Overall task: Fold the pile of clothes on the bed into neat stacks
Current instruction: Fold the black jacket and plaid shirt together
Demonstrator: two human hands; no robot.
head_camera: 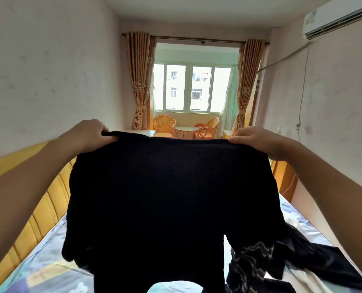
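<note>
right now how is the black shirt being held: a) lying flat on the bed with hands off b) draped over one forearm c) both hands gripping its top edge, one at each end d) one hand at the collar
c: the left hand and the right hand each grip an end of the top edge of the black shirt, which hangs spread out above the bed.

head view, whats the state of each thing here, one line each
black shirt: held up, spread, hanging over the bed
left hand: grips the shirt's top edge
right hand: grips the top edge
dark clothes: unfolded, crumpled on the bed
curtains: drawn open, tied back
</note>
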